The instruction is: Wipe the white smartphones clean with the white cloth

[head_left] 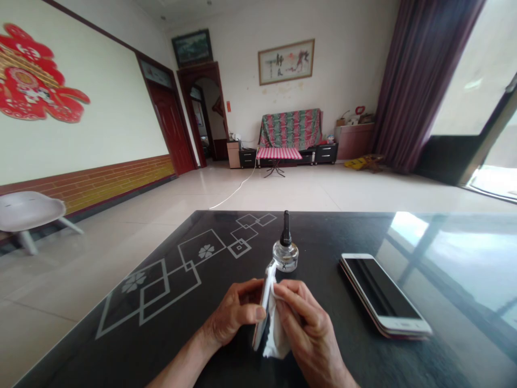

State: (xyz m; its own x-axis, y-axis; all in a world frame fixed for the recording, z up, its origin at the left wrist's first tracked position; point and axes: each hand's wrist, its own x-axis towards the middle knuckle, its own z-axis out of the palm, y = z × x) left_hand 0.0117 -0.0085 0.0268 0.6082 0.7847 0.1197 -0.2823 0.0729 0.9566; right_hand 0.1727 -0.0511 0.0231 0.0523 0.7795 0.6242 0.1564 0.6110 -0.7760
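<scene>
Leaning slightly: slim, pale-edged phone (pixel 265 295) | left grip (pixel 235 314) closed round it | right grip (pixel 309 323) pinching crumpled white tissue (pixel 275 338)

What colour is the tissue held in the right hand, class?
The tissue is white; the head view, the only one, shows it best.

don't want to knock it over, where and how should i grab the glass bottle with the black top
Probably from the right, round the squat, rounded body of the glass bottle: it stands upright, and the phone-like slab in the left hand lies close to its lower left in this view. The slender black top offers less to grip.
</scene>
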